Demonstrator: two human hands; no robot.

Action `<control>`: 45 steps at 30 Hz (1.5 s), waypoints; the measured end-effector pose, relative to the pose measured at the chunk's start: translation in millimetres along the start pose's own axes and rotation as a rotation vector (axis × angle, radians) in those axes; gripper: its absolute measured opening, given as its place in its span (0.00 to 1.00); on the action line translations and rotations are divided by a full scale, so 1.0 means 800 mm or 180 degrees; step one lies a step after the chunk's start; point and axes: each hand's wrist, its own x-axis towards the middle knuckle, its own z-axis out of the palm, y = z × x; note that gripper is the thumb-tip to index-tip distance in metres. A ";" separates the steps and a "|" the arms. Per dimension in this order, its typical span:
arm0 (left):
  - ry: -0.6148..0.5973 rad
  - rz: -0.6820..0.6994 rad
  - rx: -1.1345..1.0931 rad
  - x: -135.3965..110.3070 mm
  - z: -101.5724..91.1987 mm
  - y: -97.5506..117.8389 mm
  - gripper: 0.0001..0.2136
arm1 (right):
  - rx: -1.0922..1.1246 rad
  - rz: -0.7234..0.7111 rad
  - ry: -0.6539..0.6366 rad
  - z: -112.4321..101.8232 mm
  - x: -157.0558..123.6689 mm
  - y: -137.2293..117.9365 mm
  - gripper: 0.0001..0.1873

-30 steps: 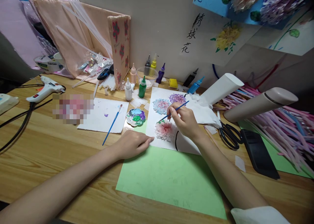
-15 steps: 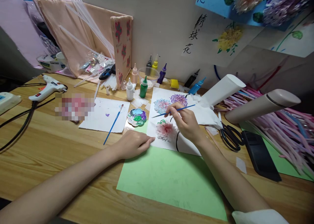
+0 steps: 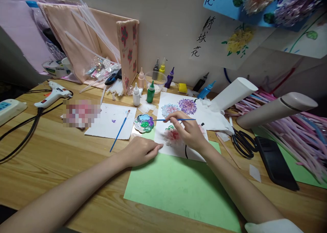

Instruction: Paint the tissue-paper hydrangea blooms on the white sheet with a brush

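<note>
My right hand (image 3: 187,130) pinches a thin blue paintbrush (image 3: 176,119), held level with its tip reaching left toward the flower-shaped paint palette (image 3: 144,123). The hand hovers over a white sheet (image 3: 178,105) bearing a pink flower (image 3: 171,136), a pale blue flower (image 3: 169,109) and a purple flower (image 3: 187,105). My left hand (image 3: 140,151) lies with its fingers curled, fingertips pressing the sheet's lower left corner. The sheet rests partly on a green paper (image 3: 178,185).
A second blue brush (image 3: 120,130) lies on a white paper (image 3: 111,120). Paint bottles (image 3: 150,91) and a clear cup stand by the wall. Glue gun (image 3: 52,93) and cables at left; scissors (image 3: 241,142), a black phone (image 3: 277,163), a lamp (image 3: 276,108) and pink straws at right.
My right hand has swung the brush from the sheet, tip moving left toward the palette, the handle going level. The left hand stays on the corner.
</note>
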 end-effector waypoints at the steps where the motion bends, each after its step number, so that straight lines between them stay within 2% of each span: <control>1: 0.0003 0.0005 0.0015 0.000 0.000 0.000 0.19 | -0.0103 0.0017 0.0162 -0.006 0.001 -0.001 0.11; 4: 0.0026 0.0026 0.0064 0.000 0.000 0.001 0.19 | -0.0453 -0.0044 0.0478 -0.021 0.003 -0.002 0.12; 7: 0.0027 0.0025 0.0081 0.001 0.000 0.000 0.19 | -0.0670 -0.0121 0.0427 -0.027 0.003 0.000 0.12; 11: 0.0034 0.0025 0.0046 0.002 -0.001 0.001 0.19 | -0.0762 -0.0098 0.0286 -0.023 0.001 0.002 0.12; 16: -0.0016 0.0027 0.0037 0.002 -0.001 0.001 0.19 | -0.0717 -0.0013 0.0168 -0.020 0.000 0.002 0.12; 21: -0.0021 0.0054 0.0036 0.001 -0.002 0.000 0.19 | -0.0708 -0.0020 0.0320 -0.022 0.000 0.001 0.12; 34: 0.0019 0.0033 0.0008 0.001 -0.001 -0.001 0.18 | -0.0672 0.0098 0.0173 -0.023 0.003 0.009 0.13; 38: 0.0005 0.0048 -0.0002 0.001 -0.001 -0.001 0.19 | -0.0479 0.0142 0.0320 -0.027 0.004 0.014 0.13; 42: -0.0018 0.0022 -0.0009 0.000 0.000 -0.002 0.18 | -0.0588 0.0168 0.0172 -0.028 0.004 0.016 0.13; 45: -0.0030 -0.0004 -0.0012 0.000 0.000 -0.002 0.18 | -0.0525 0.0166 0.0277 -0.028 0.004 0.018 0.13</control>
